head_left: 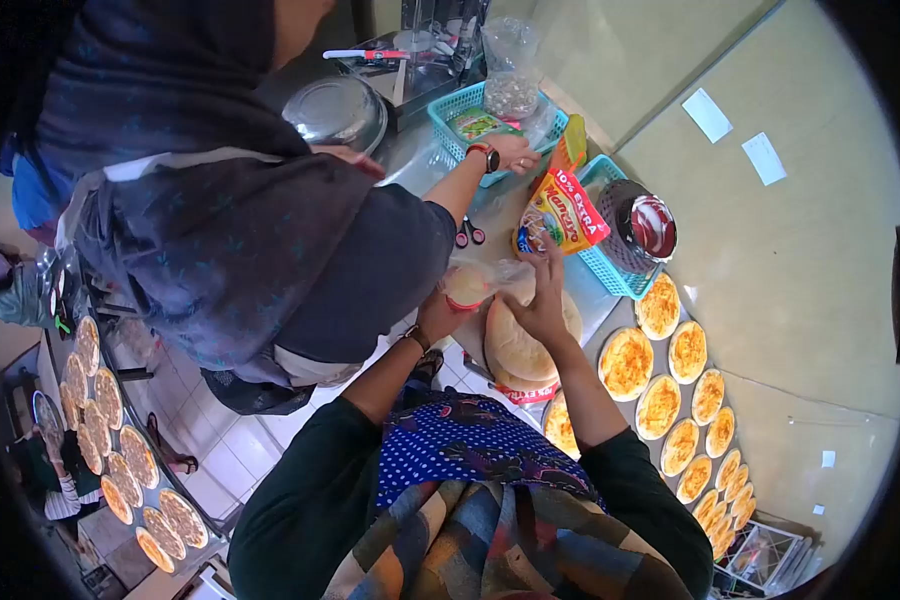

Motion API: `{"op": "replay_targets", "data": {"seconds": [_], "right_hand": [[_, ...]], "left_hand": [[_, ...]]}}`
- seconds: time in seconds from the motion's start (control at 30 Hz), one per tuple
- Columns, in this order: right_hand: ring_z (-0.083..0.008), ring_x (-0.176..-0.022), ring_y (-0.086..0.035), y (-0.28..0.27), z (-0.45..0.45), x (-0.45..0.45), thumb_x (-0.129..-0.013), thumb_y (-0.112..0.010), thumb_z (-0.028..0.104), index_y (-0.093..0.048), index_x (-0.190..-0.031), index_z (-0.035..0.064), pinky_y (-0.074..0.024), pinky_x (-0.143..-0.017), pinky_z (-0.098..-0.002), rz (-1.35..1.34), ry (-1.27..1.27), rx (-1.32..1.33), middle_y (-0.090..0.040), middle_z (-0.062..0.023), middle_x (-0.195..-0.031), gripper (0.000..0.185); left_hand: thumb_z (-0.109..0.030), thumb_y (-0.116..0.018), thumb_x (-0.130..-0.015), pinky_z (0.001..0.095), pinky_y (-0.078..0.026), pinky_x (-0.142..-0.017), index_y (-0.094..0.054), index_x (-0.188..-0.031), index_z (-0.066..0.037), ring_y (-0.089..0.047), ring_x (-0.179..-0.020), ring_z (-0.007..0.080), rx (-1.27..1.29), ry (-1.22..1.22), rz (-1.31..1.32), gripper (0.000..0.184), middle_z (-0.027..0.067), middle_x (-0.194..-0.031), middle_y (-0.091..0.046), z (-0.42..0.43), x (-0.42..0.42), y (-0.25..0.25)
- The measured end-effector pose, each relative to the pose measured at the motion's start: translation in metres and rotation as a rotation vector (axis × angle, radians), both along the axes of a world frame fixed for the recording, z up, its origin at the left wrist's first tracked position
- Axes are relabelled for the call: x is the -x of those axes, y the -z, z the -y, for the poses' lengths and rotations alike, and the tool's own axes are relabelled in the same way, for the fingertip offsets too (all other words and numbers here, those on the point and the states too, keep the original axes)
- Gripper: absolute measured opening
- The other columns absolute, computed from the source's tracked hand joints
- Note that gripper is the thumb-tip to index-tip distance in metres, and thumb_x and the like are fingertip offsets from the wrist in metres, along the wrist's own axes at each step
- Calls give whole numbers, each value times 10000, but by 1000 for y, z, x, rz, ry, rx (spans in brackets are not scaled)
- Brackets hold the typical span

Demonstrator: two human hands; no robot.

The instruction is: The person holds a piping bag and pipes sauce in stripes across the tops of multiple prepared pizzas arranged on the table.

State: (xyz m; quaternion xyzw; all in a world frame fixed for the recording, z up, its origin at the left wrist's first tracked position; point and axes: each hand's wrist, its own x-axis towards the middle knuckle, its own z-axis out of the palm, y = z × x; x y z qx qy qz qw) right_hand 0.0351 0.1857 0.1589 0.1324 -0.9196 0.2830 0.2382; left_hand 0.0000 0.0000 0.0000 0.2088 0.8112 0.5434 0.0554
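My left hand [442, 314] is wrapped round a small clear container [467, 284] with a red band and pale contents, partly hidden by plastic. My right hand [540, 298] has its fingers apart, above a stack of pale flat round breads [520, 345] and just below a red and yellow packet [560, 214]. Clear plastic [511, 272] lies between my two hands. Red-handled scissors [470, 234] rest on the metal table, beyond the container.
A co-worker [230, 220] leans in from the left, one hand at a turquoise basket [457, 101]. A second basket [610, 276] holds a dark mesh container. Topped rounds [626, 364] line the right side, others [140, 456] the far left. A metal lid [336, 110] sits behind.
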Motion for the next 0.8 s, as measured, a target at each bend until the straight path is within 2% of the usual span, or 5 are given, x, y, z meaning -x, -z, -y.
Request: {"op": "replay_targets", "data": {"seconds": [0.33, 0.37, 0.4, 0.43, 0.8], "right_hand": [[-318, -710, -587, 30, 21, 29, -715, -596, 47, -642, -891, 62, -469, -642, -383, 259, -434, -193, -595, -130, -717, 183], [-321, -741, -586, 40, 21, 27, -706, -579, 19, -640, -887, 45, -469, -665, -385, 224, -442, -69, -612, -142, -787, 193], [-307, -779, -604, 41, 18, 26, -708, -575, 11, -642, -883, 27, -474, -698, -378, 303, -425, -59, -630, -140, -825, 188], [-307, -766, -606, 39, 23, 24, -664, -585, -22, -622, -858, 10, -480, -694, -371, 224, -432, 10, -624, -152, -815, 200], [-99, -753, -559, -98, 46, 17, -812, -604, 28, -613, -1010, -25, -438, -703, -241, 257, -318, 126, -638, -86, -825, 205]], "left_hand": [[-311, -658, -745, 368, -411, -863, -562, -1091, -54, -559, -958, 272, -80, 69, -246, 441, 140, -1086, -576, -6, 2, -20], [-319, -653, -748, 368, -414, -850, -567, -1079, -55, -561, -938, 271, -201, 94, -219, 431, 138, -1084, -576, 1, 4, -72], [-285, -648, -759, 372, -397, -882, -569, -1081, -56, -524, -1023, 270, -85, 65, -200, 403, 140, -1124, -553, -6, -3, -10], [-294, -679, -731, 381, -368, -925, -546, -1114, -66, -465, -1112, 277, -24, -134, -351, 465, 144, -1159, -531, -25, -2, 43], [-209, -820, -509, 392, -354, -965, -211, -1357, -27, -437, -1142, 343, -212, -226, -62, 1060, 205, -1234, -430, 4, -28, -43]]}}
